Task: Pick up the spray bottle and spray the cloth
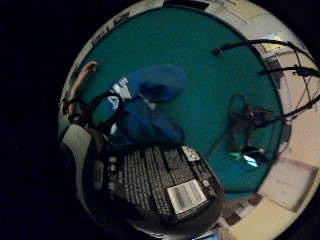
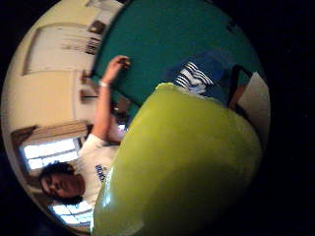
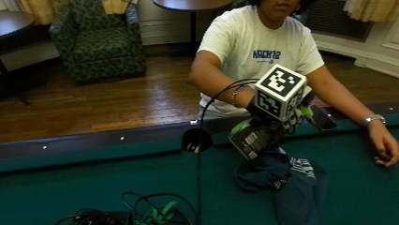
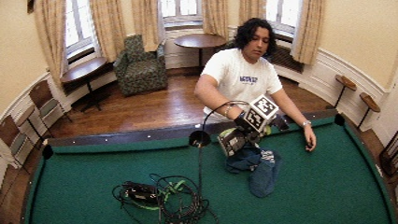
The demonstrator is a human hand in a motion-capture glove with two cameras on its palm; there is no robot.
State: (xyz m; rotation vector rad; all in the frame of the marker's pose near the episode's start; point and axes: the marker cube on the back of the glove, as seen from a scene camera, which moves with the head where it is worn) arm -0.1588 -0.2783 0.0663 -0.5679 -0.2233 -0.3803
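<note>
The spray bottle has been lifted off the green desk and is held in the air by the gloved right hand, whose fingers are curled round it. It hangs tilted just above the blue cloth, which lies crumpled on the desk. So the picking up is judged as done. The spraying seems not finished: no mist is seen, and whether the trigger is pressed cannot be told. The bare hand rests on the desk, apart from the cloth.

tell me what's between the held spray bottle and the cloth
Nothing: the spray bottle hangs just above the cloth, only a small gap of air between, seen in the outside view.
</note>
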